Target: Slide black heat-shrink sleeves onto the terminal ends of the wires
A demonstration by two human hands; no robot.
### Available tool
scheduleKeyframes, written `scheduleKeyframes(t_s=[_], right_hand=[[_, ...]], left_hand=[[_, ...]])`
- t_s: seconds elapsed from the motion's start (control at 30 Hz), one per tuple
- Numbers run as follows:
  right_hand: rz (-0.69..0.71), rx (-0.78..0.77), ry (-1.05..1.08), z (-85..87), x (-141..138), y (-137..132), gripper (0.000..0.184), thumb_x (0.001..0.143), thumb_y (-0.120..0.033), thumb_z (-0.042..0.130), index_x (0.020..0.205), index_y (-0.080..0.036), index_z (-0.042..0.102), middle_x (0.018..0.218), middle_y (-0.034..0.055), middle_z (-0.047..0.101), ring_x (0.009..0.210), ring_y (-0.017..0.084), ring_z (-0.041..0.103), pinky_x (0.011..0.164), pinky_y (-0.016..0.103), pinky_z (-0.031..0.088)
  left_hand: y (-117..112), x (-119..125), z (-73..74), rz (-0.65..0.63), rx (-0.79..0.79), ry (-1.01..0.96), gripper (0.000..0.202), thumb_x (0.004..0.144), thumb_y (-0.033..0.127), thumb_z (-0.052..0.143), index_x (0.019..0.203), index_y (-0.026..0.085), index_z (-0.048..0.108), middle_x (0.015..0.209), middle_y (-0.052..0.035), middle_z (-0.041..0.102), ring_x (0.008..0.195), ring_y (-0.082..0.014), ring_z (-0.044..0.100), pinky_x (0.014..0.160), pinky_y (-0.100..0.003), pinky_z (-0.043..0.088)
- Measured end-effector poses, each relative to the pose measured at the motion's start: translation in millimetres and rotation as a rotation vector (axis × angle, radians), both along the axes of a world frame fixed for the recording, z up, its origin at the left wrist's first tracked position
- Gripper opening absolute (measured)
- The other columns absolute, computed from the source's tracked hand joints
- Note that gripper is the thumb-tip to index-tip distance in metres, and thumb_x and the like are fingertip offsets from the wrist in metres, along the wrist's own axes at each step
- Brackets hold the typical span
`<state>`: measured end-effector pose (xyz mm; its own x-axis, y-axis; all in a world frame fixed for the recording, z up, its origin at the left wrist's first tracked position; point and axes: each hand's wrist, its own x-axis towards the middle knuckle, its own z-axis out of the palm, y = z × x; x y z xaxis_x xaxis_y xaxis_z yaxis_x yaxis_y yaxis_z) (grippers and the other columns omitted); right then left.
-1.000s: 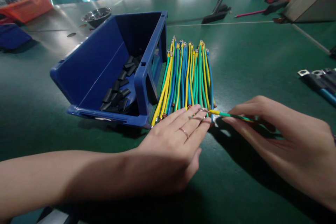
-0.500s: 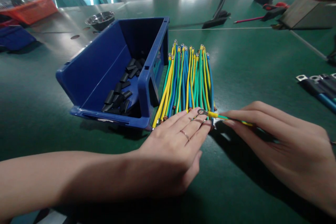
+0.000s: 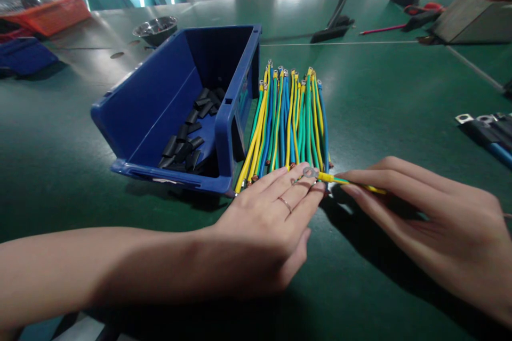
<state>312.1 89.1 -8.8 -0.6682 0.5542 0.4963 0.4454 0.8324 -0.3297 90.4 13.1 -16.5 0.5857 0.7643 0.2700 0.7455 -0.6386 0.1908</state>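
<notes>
My left hand point(image 3: 268, 224) lies flat with its fingers stretched out, the fingertips resting against the near ends of a row of yellow, green and blue wires point(image 3: 288, 117) laid side by side on the green table. My right hand point(image 3: 432, 224) pinches a single yellow-green wire point(image 3: 348, 182) between thumb and fingers. Its ring terminal point(image 3: 309, 172) points left and touches my left fingertips. A blue plastic bin point(image 3: 176, 112) with several short black sleeves point(image 3: 188, 141) inside stands just left of the wire row.
A metal bowl point(image 3: 155, 27) sits behind the bin. An orange tray point(image 3: 48, 13) and a blue bin point(image 3: 24, 56) are far left. Thick cables with lugs point(image 3: 486, 130) lie at the right edge. A black stand base point(image 3: 332, 29), red-handled tools point(image 3: 416, 13) and a box point(image 3: 472, 16) are at the back.
The view has shifted slightly. My right hand has edged the single wire a little left, its ring terminal now on my left fingertips. The left hand stays flat at the wire ends.
</notes>
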Motion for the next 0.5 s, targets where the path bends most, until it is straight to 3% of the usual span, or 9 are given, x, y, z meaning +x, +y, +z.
scheduleKeyframes(t_s=[0.5], right_hand=[[-0.014, 0.021, -0.032, -0.7, 0.9, -0.4, 0.013, 0.097, -0.030, 0.059, 0.101, -0.023, 0.069, 0.080, 0.0006, 0.067, 0.064, 0.010, 0.064, 0.055, 0.019, 0.049]], left_hand=[[-0.4, 0.3, -1.2, 0.006, 0.010, -0.010, 0.048, 0.100, 0.021, 0.046, 0.141, -0.003, 0.054, 0.148, -0.0217, 0.055, 0.143, -0.0313, 0.047, 0.124, -0.043, 0.034]])
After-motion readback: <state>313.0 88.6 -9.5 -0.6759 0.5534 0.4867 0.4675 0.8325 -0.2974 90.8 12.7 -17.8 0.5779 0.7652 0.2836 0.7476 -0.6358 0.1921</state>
